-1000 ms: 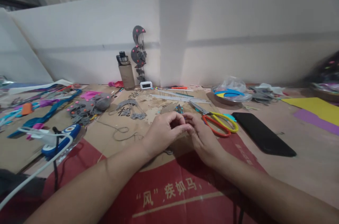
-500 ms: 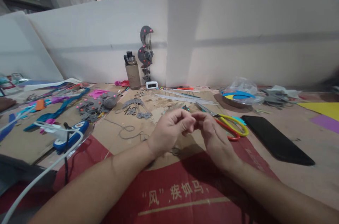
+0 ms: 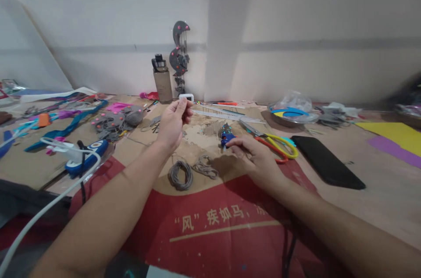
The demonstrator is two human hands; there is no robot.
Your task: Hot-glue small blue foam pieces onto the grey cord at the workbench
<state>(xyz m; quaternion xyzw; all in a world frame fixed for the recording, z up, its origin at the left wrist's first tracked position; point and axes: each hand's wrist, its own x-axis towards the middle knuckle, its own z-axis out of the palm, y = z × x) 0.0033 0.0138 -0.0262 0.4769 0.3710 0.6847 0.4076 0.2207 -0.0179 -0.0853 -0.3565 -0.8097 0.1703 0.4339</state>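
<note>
My left hand (image 3: 173, 125) is raised over the cardboard, thumb pressed to curled fingers; whatever it pinches is too small to make out. The fingers of my right hand (image 3: 255, 157) close at the near end of a small blue tool (image 3: 227, 139), whose exact kind is unclear. Between my forearms lie a neat coil of grey cord (image 3: 180, 176) and a looser bundle of grey cord (image 3: 205, 167). Just beyond my right hand rest scissors (image 3: 283, 145) with yellow and orange handles.
A black phone-like slab (image 3: 325, 162) lies at the right. Behind stand a bottle (image 3: 162, 85) and a hanging grey crescent ornament (image 3: 179, 61). A metal dish (image 3: 292, 121) holds coloured pieces. Grey felt pieces (image 3: 115, 124) and a blue power strip (image 3: 87, 159) are at left.
My hands have come apart. The left has moved up and left, the right a little left to the blue tool. The cord coils now show, and the view has shifted slightly.
</note>
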